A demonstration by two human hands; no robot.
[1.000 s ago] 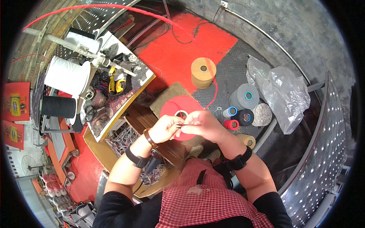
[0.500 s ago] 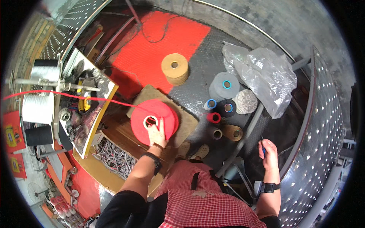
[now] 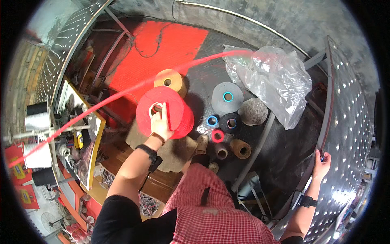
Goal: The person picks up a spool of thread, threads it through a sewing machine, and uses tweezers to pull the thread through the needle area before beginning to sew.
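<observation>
1. Fingers (image 3: pixel 163 112) of the left hand (image 3: pixel 161 124) are bent over the top of a big red cone of yarn (image 3: pixel 164 112). The fingertips sit at the pale tube hole in the middle of the cone, so this hand has hold of the cone's top.
2. That big red cone stands in the middle of the frame, a little to the left, on a brown piece of cloth (image 3: pixel 176 148).
3. One long red strand of yarn (image 3: pixel 122 94) runs across the frame, from the lower left by the white spools (image 3: pixel 37 120) up to the upper right over the clear plastic bag (image 3: pixel 276 83). It passes just above the cone.
4. Over at the lower right, the right hand (image 3: pixel 321 164) is closed around the edge of the shiny metal panel with holes (image 3: pixel 349 134). It seems to hold a small blue thing too, but that is too tiny to tell.
5. Near the cone stand a tan cone of yarn (image 3: pixel 171 81), a grey cone with a blue middle (image 3: pixel 226 97) and some small tubes in red, black and brown.
6. I think the step is steadying the red cone with one hand while the strand is stretched out.
7. I think the next move needs a firm grip on the cone, so it does not tip, and care to keep the strand from snagging.
</observation>
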